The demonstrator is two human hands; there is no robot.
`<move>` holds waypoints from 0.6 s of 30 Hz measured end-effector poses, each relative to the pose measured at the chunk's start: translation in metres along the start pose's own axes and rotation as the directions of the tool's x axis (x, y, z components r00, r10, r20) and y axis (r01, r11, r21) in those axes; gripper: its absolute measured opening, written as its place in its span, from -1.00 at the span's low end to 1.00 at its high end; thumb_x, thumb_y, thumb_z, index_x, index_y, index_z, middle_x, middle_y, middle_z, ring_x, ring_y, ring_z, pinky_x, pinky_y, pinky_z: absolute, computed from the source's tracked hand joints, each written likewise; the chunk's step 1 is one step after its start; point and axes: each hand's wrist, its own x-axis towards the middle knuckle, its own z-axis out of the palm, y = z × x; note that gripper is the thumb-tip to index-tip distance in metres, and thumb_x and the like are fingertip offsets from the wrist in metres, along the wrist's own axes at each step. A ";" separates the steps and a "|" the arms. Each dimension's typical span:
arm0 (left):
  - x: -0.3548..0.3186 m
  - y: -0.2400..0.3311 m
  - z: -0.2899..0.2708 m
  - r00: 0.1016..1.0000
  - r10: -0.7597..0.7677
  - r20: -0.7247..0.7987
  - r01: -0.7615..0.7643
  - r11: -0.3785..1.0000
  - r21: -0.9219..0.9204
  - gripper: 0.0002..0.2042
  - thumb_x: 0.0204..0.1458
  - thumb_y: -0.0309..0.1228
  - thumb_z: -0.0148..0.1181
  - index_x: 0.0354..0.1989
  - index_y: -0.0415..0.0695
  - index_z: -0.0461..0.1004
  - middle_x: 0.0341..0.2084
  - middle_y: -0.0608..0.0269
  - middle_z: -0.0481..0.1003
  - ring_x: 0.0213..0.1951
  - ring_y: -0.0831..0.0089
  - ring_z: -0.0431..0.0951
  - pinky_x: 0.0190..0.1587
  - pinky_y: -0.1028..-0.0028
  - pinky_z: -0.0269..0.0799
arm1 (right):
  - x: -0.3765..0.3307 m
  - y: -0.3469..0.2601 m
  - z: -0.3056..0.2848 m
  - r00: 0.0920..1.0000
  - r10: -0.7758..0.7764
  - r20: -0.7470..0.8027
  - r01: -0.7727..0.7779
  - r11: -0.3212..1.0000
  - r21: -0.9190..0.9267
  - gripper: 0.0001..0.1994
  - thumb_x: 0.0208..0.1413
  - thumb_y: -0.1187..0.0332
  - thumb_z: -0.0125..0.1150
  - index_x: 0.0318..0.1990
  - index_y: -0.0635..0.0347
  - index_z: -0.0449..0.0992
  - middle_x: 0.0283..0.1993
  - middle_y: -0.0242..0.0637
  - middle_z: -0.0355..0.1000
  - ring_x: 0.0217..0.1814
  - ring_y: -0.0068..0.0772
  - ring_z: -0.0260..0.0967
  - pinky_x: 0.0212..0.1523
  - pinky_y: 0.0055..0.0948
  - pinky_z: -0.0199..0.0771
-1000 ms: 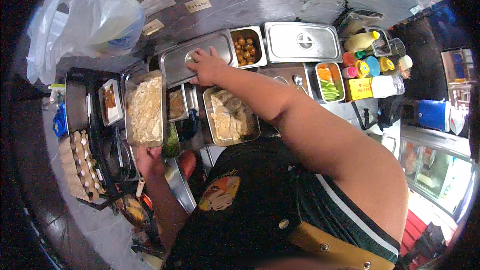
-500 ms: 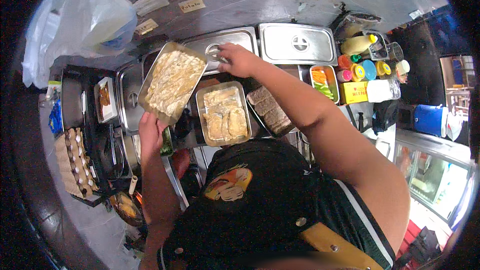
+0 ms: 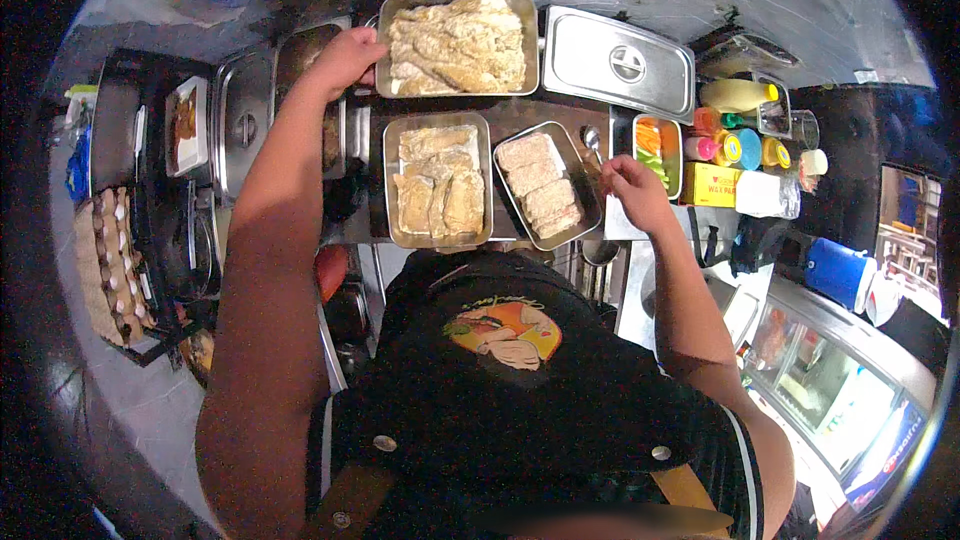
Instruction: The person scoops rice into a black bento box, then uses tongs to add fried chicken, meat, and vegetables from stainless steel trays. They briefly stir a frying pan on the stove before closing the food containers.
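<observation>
A metal tray of flour-coated pieces (image 3: 458, 44) lies at the back of the counter. My left hand (image 3: 350, 60) grips its left rim, with the thumb and fingers closed on the edge. My right hand (image 3: 638, 192) is at the right, its fingers closed at the handle end of a metal spoon (image 3: 591, 137). The handle's end is hidden by the fingertips. Between my hands stand a tray of pale coated slabs (image 3: 440, 180) and a tilted metal tray of pinkish-brown crumbly blocks (image 3: 538, 185).
A lidded steel pan (image 3: 620, 62) stands back right. Beside it are a container of carrot and green sticks (image 3: 655, 155), several sauce bottles and jars, and a yellow box (image 3: 712, 184). At left are another steel lid (image 3: 243, 125) and an egg carton (image 3: 115, 265).
The tray of floured pieces, tilted in my left hand before, now lies level at the back. My right hand has moved from the back lid to the spoon at the right.
</observation>
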 end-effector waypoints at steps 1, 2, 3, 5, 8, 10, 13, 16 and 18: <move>0.000 0.002 0.002 0.999 -0.015 -0.038 0.016 1.000 0.022 -0.84 0.27 -0.35 0.25 -0.32 -0.13 0.48 -0.38 0.38 0.52 -0.34 0.54 0.61 -0.27 0.39 0.67 | -0.006 0.003 0.001 1.000 -0.019 0.018 0.019 1.000 0.017 -0.86 0.41 0.38 0.14 -0.06 0.26 0.54 -0.27 -0.42 0.54 -0.20 -0.56 0.47 -0.08 -0.49 0.50; -0.002 0.003 0.002 0.996 -0.031 -0.079 0.034 0.998 0.045 -0.84 0.26 -0.34 0.27 -0.31 -0.14 0.49 -0.38 0.38 0.53 -0.34 0.53 0.61 -0.28 0.39 0.66 | -0.011 0.008 0.003 0.998 -0.040 0.038 0.039 0.999 0.036 -0.86 0.41 0.39 0.14 -0.05 0.27 0.54 -0.26 -0.41 0.54 -0.19 -0.56 0.47 -0.07 -0.49 0.50; -0.006 0.002 0.003 0.991 -0.047 -0.124 0.056 0.996 0.065 -0.83 0.25 -0.33 0.28 -0.31 -0.14 0.50 -0.38 0.37 0.53 -0.34 0.53 0.61 -0.29 0.40 0.66 | -0.015 0.012 0.006 0.996 -0.063 0.062 0.060 0.997 0.052 -0.86 0.41 0.40 0.14 -0.04 0.27 0.53 -0.26 -0.41 0.54 -0.19 -0.56 0.47 -0.07 -0.49 0.50; -0.026 -0.005 0.014 0.949 -0.105 -0.297 0.078 0.992 -0.100 -0.82 0.24 -0.31 0.32 -0.17 -0.16 0.58 -0.36 0.32 0.57 -0.35 0.50 0.62 -0.29 0.39 0.67 | -0.025 -0.001 0.010 0.994 -0.033 0.107 0.039 0.998 -0.053 -0.84 0.38 0.41 0.17 0.01 0.26 0.55 -0.21 -0.42 0.54 -0.15 -0.55 0.49 -0.04 -0.46 0.52; -0.067 -0.011 0.021 0.929 -0.070 -0.363 -0.027 0.966 -0.258 -0.82 0.27 -0.33 0.28 -0.12 -0.18 0.58 -0.33 0.26 0.61 -0.35 0.48 0.64 -0.27 0.40 0.65 | -0.032 -0.004 0.017 0.979 0.012 0.206 -0.003 0.999 -0.044 -0.85 0.36 0.43 0.18 0.00 0.25 0.56 -0.16 -0.44 0.53 -0.11 -0.57 0.46 0.00 -0.49 0.48; -0.114 -0.019 0.026 0.907 -0.065 -0.417 0.000 0.988 -0.154 -0.82 0.28 -0.34 0.25 -0.10 -0.20 0.58 -0.31 0.25 0.63 -0.34 0.49 0.64 -0.27 0.42 0.62 | -0.035 -0.010 0.021 0.950 0.045 0.309 -0.020 0.996 -0.084 -0.84 0.34 0.47 0.17 0.01 0.24 0.56 -0.13 -0.45 0.52 -0.06 -0.58 0.45 0.06 -0.50 0.45; -0.177 -0.086 0.026 0.825 -0.110 -0.554 -0.010 0.978 -0.208 -0.82 0.28 -0.33 0.22 -0.15 -0.19 0.59 -0.30 0.16 0.66 -0.35 0.34 0.66 -0.28 0.32 0.60 | -0.046 -0.044 0.033 0.877 0.024 0.479 0.037 0.992 -0.117 -0.79 0.34 0.47 0.17 0.07 0.24 0.57 -0.08 -0.43 0.57 0.00 -0.55 0.47 0.11 -0.46 0.47; -0.228 -0.115 0.032 0.743 0.089 -0.663 0.156 0.941 0.301 -0.81 0.20 -0.30 0.23 -0.16 -0.16 0.58 -0.24 0.00 0.64 -0.22 -0.01 0.65 -0.12 0.12 0.58 | -0.063 -0.076 0.050 0.812 0.043 0.583 0.016 0.995 -0.096 -0.72 0.35 0.46 0.17 0.16 0.23 0.57 -0.03 -0.38 0.60 0.03 -0.54 0.49 0.14 -0.45 0.47; -0.251 -0.105 0.035 0.781 0.007 -0.625 0.227 0.928 0.294 -0.78 0.14 -0.28 0.25 -0.15 -0.15 0.57 -0.20 -0.08 0.61 -0.12 -0.16 0.62 -0.01 0.05 0.55 | -0.073 -0.087 0.061 0.746 0.017 0.666 0.087 0.989 -0.123 -0.69 0.36 0.45 0.18 0.21 0.22 0.55 0.00 -0.36 0.61 0.05 -0.55 0.49 0.15 -0.45 0.48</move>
